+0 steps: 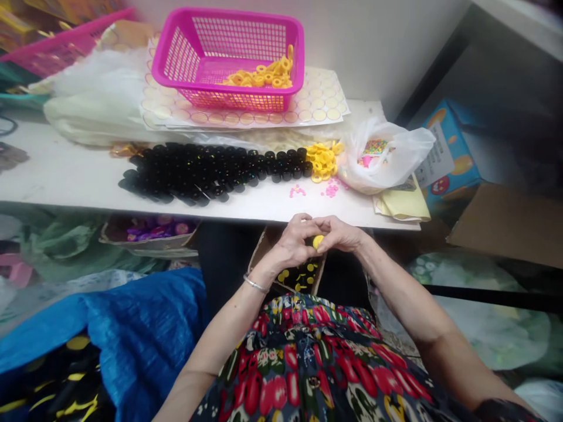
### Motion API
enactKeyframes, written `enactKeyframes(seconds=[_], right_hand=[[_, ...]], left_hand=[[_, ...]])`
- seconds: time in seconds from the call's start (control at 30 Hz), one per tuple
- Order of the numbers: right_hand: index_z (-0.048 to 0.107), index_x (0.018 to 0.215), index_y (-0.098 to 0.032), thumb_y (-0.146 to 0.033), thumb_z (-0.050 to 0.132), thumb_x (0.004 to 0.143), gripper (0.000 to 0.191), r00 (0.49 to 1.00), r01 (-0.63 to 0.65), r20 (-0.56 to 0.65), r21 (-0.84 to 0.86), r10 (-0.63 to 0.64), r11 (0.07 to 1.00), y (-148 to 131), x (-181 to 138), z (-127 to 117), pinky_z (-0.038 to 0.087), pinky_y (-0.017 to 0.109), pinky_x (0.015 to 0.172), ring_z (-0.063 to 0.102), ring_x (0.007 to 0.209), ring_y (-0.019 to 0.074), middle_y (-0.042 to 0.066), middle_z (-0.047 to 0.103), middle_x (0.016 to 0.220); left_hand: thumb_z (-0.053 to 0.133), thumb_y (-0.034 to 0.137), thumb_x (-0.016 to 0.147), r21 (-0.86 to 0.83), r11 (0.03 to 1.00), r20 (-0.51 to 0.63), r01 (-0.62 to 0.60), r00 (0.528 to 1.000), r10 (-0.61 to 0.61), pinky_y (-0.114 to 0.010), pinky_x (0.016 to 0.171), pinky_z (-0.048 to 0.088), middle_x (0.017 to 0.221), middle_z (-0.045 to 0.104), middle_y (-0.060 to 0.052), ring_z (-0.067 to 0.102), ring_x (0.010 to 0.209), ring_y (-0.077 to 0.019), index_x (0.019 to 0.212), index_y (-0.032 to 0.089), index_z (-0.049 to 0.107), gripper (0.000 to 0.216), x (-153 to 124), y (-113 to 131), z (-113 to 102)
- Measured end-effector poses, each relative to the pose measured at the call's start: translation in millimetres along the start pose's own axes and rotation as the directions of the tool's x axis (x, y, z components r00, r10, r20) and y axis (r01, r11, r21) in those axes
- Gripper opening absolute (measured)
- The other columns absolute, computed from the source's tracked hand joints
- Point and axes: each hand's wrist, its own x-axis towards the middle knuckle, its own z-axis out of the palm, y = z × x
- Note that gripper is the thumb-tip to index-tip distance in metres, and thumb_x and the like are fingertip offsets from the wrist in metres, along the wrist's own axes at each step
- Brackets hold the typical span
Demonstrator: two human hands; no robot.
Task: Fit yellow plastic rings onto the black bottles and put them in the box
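Observation:
My left hand (292,241) and my right hand (343,233) meet just in front of the table edge. Between them they grip a small round yellow cap (318,241); the fingers hide whatever is joined to its far side. Below the hands, a cardboard box (260,253) on my lap holds several black pieces with yellow round ends (301,278). On the table lie rows of black cylinders (189,167), and at their right end a pile of yellow rings (324,159). Small pink bits (332,187) are scattered near the front edge.
A pink basket (176,87) with yellow rings stands on sticker sheets (325,97) at the back. To the right are a white plastic bag (407,149) of coloured beads and a blue box (457,158). A blue sack (145,340) lies at lower left.

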Motion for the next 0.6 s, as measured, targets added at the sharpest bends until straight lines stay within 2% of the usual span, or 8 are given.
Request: enactKeyframes(seconds=[0.13, 0.27, 0.37, 0.47, 0.6], right_hand=[[0.067, 0.092, -0.012, -0.012, 0.078, 0.041, 0.052, 0.997, 0.047, -0.053, -0.040, -0.049, 0.998, 2.8, -4.7, 5.6, 0.046, 0.025, 0.069, 0.060, 0.078, 0.0155, 0.002, 0.066, 0.084], [0.067, 0.093, -0.013, -0.016, 0.077, 0.045, 0.049, 0.983, 0.108, -0.151, -0.011, -0.108, 0.994, 8.0, -8.1, 11.6, 0.045, 0.027, 0.071, 0.059, 0.081, 0.0165, 0.002, 0.066, 0.085], [0.066, 0.095, -0.012, -0.019, 0.077, 0.049, 0.047, 0.996, 0.031, -0.089, -0.011, -0.032, 0.999, 10.8, -7.7, 13.3, 0.045, 0.025, 0.068, 0.058, 0.079, 0.0149, 0.003, 0.065, 0.086], [0.066, 0.093, -0.011, -0.017, 0.078, 0.047, 0.049, 0.997, -0.070, -0.036, -0.038, 0.068, 0.997, 13.7, -5.7, 15.6, 0.042, 0.021, 0.060, 0.056, 0.067, 0.0106, 0.000, 0.063, 0.076], [0.066, 0.088, -0.010, -0.015, 0.078, 0.046, 0.044, 0.997, -0.038, -0.075, -0.075, 0.033, 0.996, 21.0, -2.5, 23.7, 0.042, 0.021, 0.060, 0.054, 0.065, 0.0094, -0.002, 0.059, 0.071]], left_hand=[[0.069, 0.016, 0.060, 0.043, 0.999, 0.010, -0.016, 1.000, 0.016, -0.041, 0.091, 0.040, 0.088, 0.064, -0.007, 0.043, 0.112, -0.0278, 0.084, 0.019, 0.071, 0.024, -1.0, 3.6, 1.0], [0.070, 0.019, 0.061, 0.056, 0.998, 0.026, -0.018, 1.000, 0.017, -0.042, 0.095, 0.037, 0.084, 0.065, -0.006, 0.043, 0.112, -0.0281, 0.079, 0.020, 0.070, 0.018, -1.5, 6.3, -1.7], [0.068, 0.017, 0.061, 0.103, 0.995, 0.056, -0.017, 0.998, 0.011, -0.042, 0.094, 0.038, 0.085, 0.065, -0.007, 0.045, 0.110, -0.0275, 0.075, 0.021, 0.070, 0.014, -5.0, 4.9, -2.3], [0.061, 0.010, 0.063, 0.179, 0.981, 0.083, -0.068, 0.995, 0.054, -0.044, 0.094, 0.036, 0.087, 0.065, -0.007, 0.046, 0.108, -0.0271, 0.075, 0.020, 0.070, 0.018, -11.2, 0.7, 0.4], [0.059, 0.008, 0.065, 0.181, 0.980, 0.056, -0.086, 0.995, 0.077, -0.045, 0.098, 0.033, 0.084, 0.067, -0.005, 0.049, 0.103, -0.0247, 0.078, 0.021, 0.069, 0.021, -21.6, -6.2, 5.0]])
